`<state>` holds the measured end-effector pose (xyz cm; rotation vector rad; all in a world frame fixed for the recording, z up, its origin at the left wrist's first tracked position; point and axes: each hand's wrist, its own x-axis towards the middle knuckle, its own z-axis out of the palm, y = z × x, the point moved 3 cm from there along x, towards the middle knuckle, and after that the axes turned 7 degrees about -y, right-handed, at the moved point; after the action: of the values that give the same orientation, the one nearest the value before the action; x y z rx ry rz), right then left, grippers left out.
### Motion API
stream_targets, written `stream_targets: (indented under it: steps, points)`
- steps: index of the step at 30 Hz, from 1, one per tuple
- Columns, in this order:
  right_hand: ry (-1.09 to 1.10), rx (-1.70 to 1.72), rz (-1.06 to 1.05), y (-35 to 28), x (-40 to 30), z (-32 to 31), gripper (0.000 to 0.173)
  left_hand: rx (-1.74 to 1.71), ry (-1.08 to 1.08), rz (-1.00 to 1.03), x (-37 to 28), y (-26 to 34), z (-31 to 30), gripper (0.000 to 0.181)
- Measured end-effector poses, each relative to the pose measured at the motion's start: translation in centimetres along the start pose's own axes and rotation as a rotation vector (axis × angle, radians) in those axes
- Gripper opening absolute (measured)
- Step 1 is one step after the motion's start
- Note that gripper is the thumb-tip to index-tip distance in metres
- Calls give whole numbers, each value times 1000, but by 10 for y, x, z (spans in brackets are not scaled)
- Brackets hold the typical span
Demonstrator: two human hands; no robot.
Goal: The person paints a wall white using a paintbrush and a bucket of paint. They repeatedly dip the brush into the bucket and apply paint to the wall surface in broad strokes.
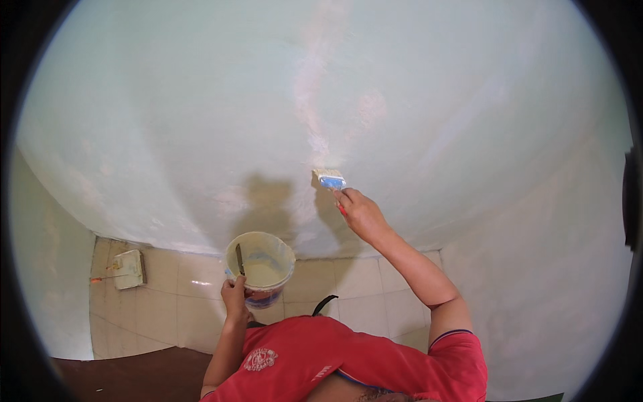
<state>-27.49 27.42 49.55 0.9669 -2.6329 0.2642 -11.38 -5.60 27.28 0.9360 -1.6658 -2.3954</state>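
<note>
A flat paintbrush (331, 181) with a blue-and-white ferrule and a red-tipped handle is in my right hand (362, 213), its bristles touching the wall (226, 125) at the lower end of a pale pinkish patch (309, 95). My left hand (235, 296) grips the near left rim of a plastic bucket (289, 274). Pale cream paint (263, 274) lies in the bottom of the bucket, and its inner walls are smeared. A dark flat strip (239, 256) leans inside the bucket by my left fingers; whether those fingers also pinch it is unclear.
On the tiled floor (201, 271) at the left stands a paint-smeared tray (129, 269), with an orange-handled tool (100, 279) across it. A side wall (527, 301) rises at the right, another (50, 261) at the left. A dark brown surface (145, 377) fills the lower left.
</note>
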Motion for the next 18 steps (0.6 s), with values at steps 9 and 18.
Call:
stream_targets:
  steps: [9,18]
  points:
    - [450,-89,-17,2,85,-195,28,10,6,21,10,-12,-8,27]
    - [473,-435,-144,-24,86,-136,53,-37,-31,-20,1,0,-4,23]
